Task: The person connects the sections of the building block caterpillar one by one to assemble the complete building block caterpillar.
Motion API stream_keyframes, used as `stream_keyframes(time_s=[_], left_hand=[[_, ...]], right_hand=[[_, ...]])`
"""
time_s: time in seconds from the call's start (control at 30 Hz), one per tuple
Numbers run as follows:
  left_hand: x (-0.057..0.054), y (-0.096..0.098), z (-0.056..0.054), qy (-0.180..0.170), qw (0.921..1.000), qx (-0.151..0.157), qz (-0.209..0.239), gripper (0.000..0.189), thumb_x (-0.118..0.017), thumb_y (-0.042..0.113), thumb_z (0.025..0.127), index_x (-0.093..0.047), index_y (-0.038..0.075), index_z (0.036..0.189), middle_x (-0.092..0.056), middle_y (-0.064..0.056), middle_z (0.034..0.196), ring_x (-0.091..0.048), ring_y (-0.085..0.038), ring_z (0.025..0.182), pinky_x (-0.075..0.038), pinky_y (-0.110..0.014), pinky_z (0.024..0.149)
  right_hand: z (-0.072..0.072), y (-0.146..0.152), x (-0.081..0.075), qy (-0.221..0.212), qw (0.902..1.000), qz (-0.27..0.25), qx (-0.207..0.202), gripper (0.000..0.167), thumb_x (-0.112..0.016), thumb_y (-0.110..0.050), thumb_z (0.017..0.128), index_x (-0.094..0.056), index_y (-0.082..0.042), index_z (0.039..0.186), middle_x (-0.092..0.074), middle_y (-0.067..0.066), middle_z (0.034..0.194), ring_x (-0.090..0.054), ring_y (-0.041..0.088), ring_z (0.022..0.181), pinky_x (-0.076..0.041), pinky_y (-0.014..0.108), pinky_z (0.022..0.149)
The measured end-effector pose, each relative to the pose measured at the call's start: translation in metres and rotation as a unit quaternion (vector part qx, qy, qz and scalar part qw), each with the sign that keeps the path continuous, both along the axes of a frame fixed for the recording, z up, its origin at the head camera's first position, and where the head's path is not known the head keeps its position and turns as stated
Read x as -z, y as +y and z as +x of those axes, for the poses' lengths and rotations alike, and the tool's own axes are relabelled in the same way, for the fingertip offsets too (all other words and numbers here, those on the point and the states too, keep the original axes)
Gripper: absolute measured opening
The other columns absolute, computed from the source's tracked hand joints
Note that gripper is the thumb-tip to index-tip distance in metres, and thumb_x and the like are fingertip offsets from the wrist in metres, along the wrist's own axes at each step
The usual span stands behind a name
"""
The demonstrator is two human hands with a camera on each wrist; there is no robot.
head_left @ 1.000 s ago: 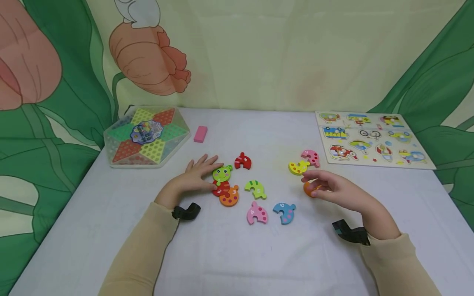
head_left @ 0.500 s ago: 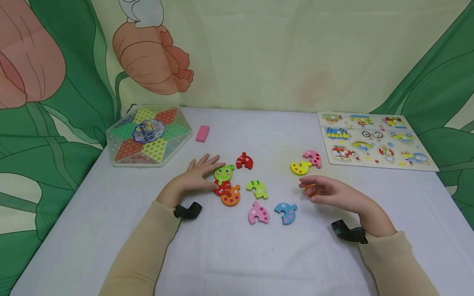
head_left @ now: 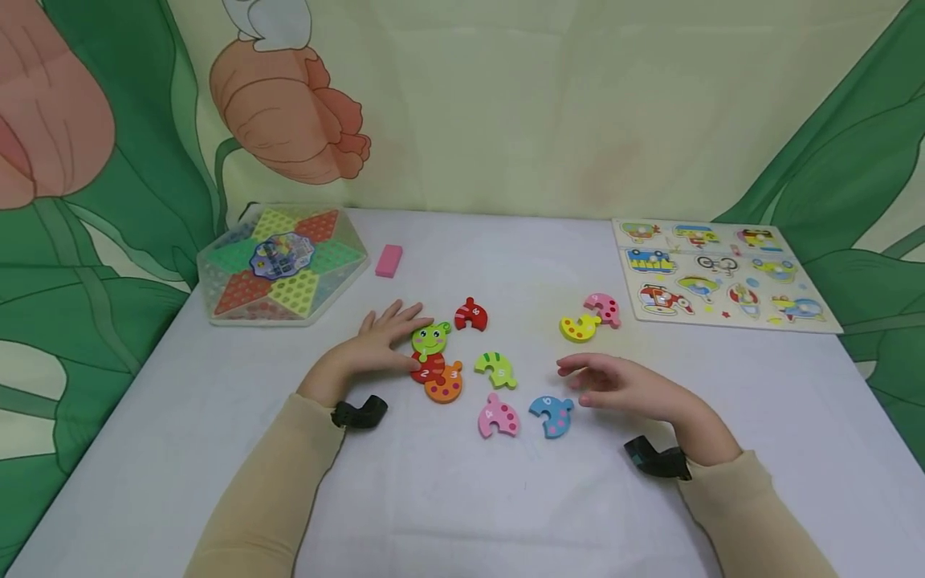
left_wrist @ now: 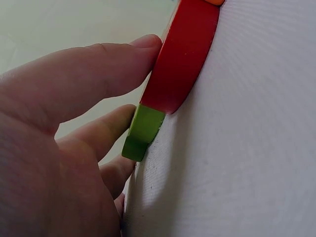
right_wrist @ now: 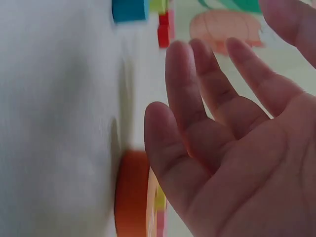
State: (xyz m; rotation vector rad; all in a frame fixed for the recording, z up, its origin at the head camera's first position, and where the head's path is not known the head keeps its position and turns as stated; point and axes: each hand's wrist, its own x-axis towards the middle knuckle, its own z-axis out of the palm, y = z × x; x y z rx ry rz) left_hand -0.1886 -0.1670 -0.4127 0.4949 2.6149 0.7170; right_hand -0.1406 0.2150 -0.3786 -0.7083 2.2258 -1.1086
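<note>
My left hand rests beside joined caterpillar puzzle pieces, its fingers fairly straight. In the left wrist view its thumb touches the red piece, and other fingertips are at the green piece. In the head view these are the green smiling head and red piece 2, with orange piece 3 attached. My right hand hovers with loosely bent fingers, holding nothing, right of blue piece 6. An orange piece lies under it in the right wrist view; the hand hides it in the head view.
Loose on the white cloth lie red piece 8, green piece 5 and pink piece 4. Yellow and pink-dotted pieces touch farther back. Behind are a hexagonal game box, pink block and vehicle puzzle board.
My right hand has shifted left from over the orange piece towards blue piece 6, and that orange piece has dropped out of sight in the head view. My left hand stays in place.
</note>
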Motion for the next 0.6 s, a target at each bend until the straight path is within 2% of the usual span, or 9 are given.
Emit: stream_keyframes(time_s=[0.17,0.47,0.6], left_hand=[[0.002,-0.001,0.0,0.0,1.0,0.0,0.0,0.072,-0.064,0.034,0.075,-0.034,0.028,0.14,-0.011,0.001,0.154,0.008,-0.027,0.141,0.012,-0.056,0.108],[-0.001,0.001,0.001,-0.002,1.0,-0.004,0.003,0.073,-0.065,0.033,0.075,-0.033,0.027,0.141,-0.011,0.001,0.154,0.008,-0.028,0.141,0.012,-0.057,0.108],[-0.002,0.001,0.002,0.002,1.0,-0.004,0.003,0.073,-0.065,0.032,0.075,-0.034,0.026,0.141,-0.012,0.0,0.154,0.007,-0.028,0.141,0.012,-0.057,0.108]], right_hand=[[0.007,-0.017,-0.001,0.006,0.9997,0.011,-0.022,0.048,-0.061,-0.02,0.086,-0.046,-0.006,0.128,-0.054,0.011,0.125,-0.053,0.024,0.11,-0.047,0.022,0.086],[0.012,-0.037,0.0,0.018,0.9991,0.024,-0.029,0.045,-0.064,-0.021,0.084,-0.05,-0.014,0.126,-0.056,0.004,0.116,-0.05,0.018,0.104,-0.048,0.025,0.083],[0.013,-0.046,0.003,0.037,0.9974,0.045,-0.043,0.044,-0.063,-0.022,0.084,-0.051,-0.019,0.126,-0.053,-0.001,0.121,-0.048,0.016,0.108,-0.046,0.03,0.089]])
